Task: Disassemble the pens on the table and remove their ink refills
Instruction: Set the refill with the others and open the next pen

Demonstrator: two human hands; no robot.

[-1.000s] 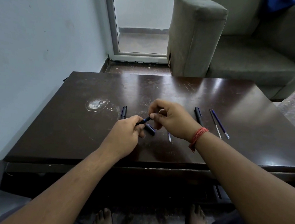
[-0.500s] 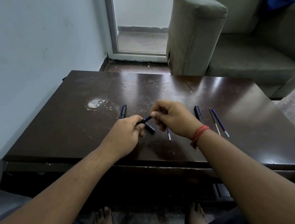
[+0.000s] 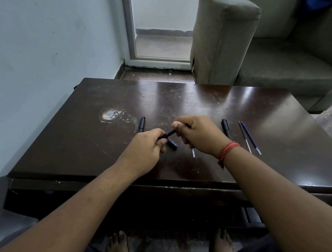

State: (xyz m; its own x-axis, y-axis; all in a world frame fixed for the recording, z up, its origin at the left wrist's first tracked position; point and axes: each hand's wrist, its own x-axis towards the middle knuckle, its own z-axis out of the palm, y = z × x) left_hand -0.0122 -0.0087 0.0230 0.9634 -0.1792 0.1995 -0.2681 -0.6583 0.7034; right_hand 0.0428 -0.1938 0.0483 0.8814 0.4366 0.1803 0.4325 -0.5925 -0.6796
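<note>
A dark pen [image 3: 167,135] is held between both hands just above the dark wooden table [image 3: 81,135]. My left hand [image 3: 146,149] grips its lower end and my right hand [image 3: 200,135] pinches its upper end. A loose dark pen piece [image 3: 172,143] lies under the hands. Another short dark piece [image 3: 142,123] rests to the left. The tip of a refill [image 3: 193,153] pokes out below my right hand. A black pen part [image 3: 225,126] lies right of that hand, and two thin refills [image 3: 249,137] lie further right.
A pale scuffed patch [image 3: 111,114] marks the tabletop at the left. A light wall [image 3: 37,56] runs along the table's left side. A grey sofa [image 3: 267,44] stands behind the table. My bare feet [image 3: 119,245] are under its front edge.
Both hands stay on the pen with only small shifts; the right hand has edged slightly away from me. The parts on the table have not moved.
</note>
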